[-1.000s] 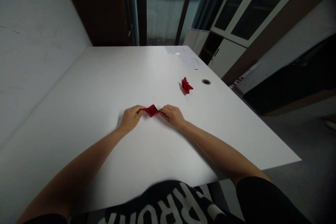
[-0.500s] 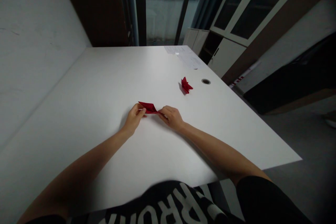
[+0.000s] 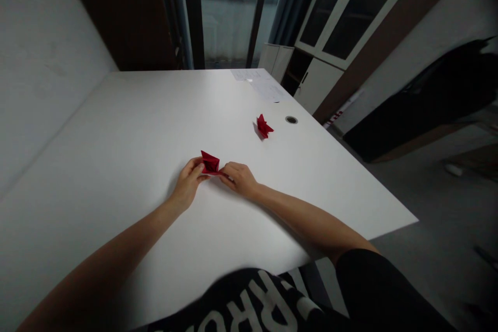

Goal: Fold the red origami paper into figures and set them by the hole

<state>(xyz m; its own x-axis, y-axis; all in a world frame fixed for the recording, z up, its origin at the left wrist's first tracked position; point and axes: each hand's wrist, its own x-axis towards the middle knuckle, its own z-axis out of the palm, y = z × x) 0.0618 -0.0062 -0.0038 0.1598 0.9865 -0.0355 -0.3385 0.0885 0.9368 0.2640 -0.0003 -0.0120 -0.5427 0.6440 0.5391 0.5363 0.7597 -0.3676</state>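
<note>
A piece of folded red paper is held between my two hands, just above the white table. My left hand grips its left side, thumb on the near face and fingers behind and below. At the lower right, my right hand pinches a narrow end of the paper. The paper's upper part stands up to a point, and a dark hollow shows between its folds. Farther back to the right lies a second folded red paper piece with several points, apart from both hands.
Near the table's right edge is a round cable hole. Printed sheets lie at the far right corner. A wall borders the table on the left, and white cabinets stand beyond its right side.
The held paper has opened and tilted, its left part now standing higher with the hollow showing. Both hands keep their hold. The whole view has shifted, so things appear farther left.
</note>
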